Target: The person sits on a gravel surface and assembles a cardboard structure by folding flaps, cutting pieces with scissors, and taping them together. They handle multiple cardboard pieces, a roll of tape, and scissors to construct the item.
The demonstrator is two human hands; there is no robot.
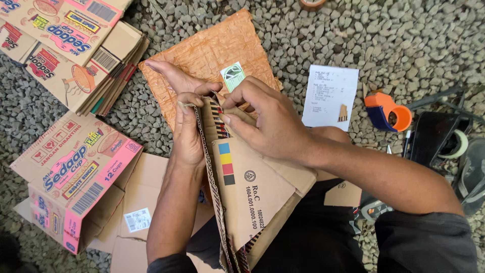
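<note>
I hold a folded brown cardboard box flap (252,192) on my lap, its edge turned up toward me. My left hand (184,108) pinches the top of that edge, with the index finger stretched out over an orange-brown taped cardboard sheet (207,48) lying on the gravel. Curled over the flap's upper end, my right hand (265,121) presses it with fingertips close to the left hand. A strip of coloured squares is printed on the flap just below my right hand.
Flattened pink-and-brown printed cartons are stacked at the top left (65,45), and another carton (76,177) lies at the left. A white paper slip (328,93), an orange tape dispenser (389,111) and a tape roll (459,144) rest on the gravel at the right.
</note>
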